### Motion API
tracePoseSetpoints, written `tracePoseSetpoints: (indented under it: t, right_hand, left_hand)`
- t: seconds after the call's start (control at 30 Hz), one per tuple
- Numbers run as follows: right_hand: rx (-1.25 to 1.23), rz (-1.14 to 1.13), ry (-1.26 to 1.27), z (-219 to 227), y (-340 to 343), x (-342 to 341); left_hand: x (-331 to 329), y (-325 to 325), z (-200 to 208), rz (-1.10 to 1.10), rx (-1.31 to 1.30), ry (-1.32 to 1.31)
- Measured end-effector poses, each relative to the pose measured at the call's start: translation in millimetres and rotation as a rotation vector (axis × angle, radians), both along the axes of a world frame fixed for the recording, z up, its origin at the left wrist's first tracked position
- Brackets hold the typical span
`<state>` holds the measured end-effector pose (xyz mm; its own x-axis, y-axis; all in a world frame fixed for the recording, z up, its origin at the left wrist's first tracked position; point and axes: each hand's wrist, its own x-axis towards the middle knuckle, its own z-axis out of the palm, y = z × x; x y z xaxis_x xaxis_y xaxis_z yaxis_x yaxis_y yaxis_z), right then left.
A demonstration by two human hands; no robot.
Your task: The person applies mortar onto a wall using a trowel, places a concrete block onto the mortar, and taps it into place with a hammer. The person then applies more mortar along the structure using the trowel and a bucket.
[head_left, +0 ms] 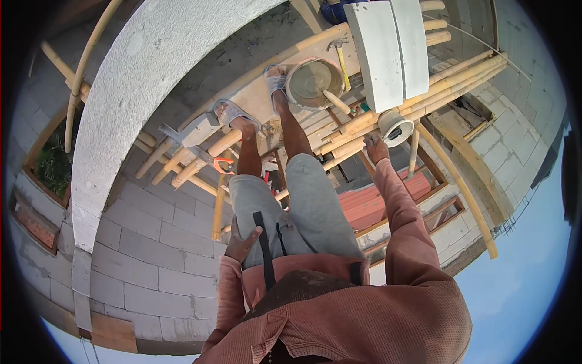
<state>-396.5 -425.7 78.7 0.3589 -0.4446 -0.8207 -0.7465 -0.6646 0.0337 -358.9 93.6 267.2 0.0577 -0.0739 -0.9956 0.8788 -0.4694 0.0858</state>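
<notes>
My left hand [242, 247] lies against the left thigh of my grey shorts [260, 203], its thumb beside a dangling black strap [264, 246]. My right hand [376, 148] is closed at the edge of a small white bucket [405, 128]. Whether its fingers grip the rim or something small, I cannot tell. A dark object sits inside the bucket. By my right foot, a round basin [293, 101] holds grey wet mix, with a wooden-handled tool [335, 102] leaning out of it. A hammer [344, 64] with a yellow handle lies beside the basin.
Under my feet is a plank [254, 97] on bamboo poles [451, 85]. Left of them are a handsaw [223, 165] with an orange handle and a pale block [200, 129]. Pale slabs [379, 54] stand ahead. A curved white beam [121, 103] crosses the left; open drops show below.
</notes>
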Motion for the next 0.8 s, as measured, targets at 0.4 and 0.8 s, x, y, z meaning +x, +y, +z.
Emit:
tracePoseSetpoints:
  t: [0.4, 0.8]
  right_hand:
    - [-0.12, -0.097, -0.017, -305, -115, 101]
    - [-0.109, 0.107, -0.083, -417, -121, 96]
  left_hand:
    - [66, -69, -36, -0.461, 0.293, -0.02]
    - [99, -73, -61, -0.537, 0.35, 0.004]
